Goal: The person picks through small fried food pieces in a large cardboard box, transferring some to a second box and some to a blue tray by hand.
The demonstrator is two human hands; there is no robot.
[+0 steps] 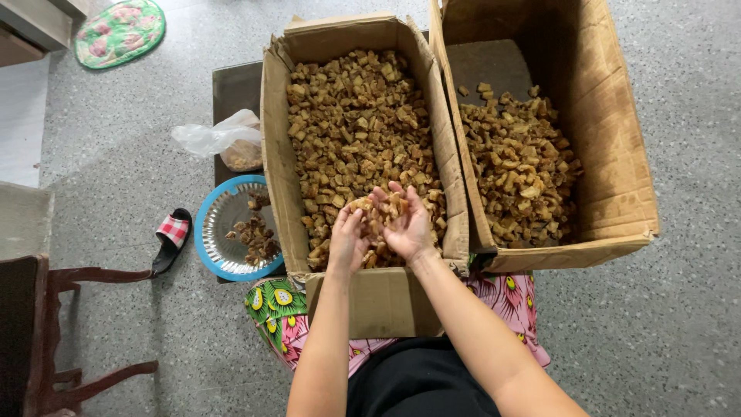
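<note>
Head view: I see the left hand and right hand cupped together, palms up, cradling brown dried pieces above the near end of the left carton. Risk: loosely cupped palms could spill pieces toward 6 o'clock, over the carton's rim.

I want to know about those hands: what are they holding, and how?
Both hands, left hand and right hand, cup a heap of small brown dried pieces in their upturned palms, over the left cardboard box.
</note>
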